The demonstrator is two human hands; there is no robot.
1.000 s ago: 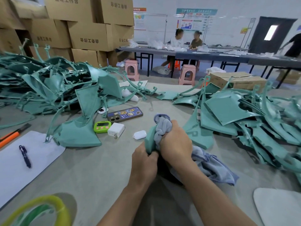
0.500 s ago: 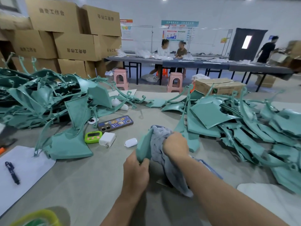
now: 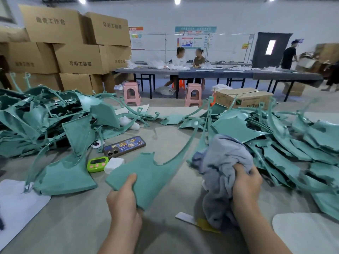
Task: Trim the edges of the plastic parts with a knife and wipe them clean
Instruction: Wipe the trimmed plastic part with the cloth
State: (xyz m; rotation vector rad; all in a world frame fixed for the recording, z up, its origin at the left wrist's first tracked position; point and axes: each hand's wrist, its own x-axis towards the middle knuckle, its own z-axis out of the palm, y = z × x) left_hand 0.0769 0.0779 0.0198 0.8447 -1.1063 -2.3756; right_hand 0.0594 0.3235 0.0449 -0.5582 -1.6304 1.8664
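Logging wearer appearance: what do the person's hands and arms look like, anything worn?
The left hand and right hand are bare: no gloves, rings or watch visible. The left forearm and right forearm are uncovered to the frame edge; no sleeve shows.

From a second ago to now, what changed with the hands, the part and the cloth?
The left hand swung the green plastic part out leftward, clear of the grey cloth, which the right hand drew off to the right. Each hand keeps its grip; the phone and the timer lie where they were.

Phone lies beside green timer and white charger.
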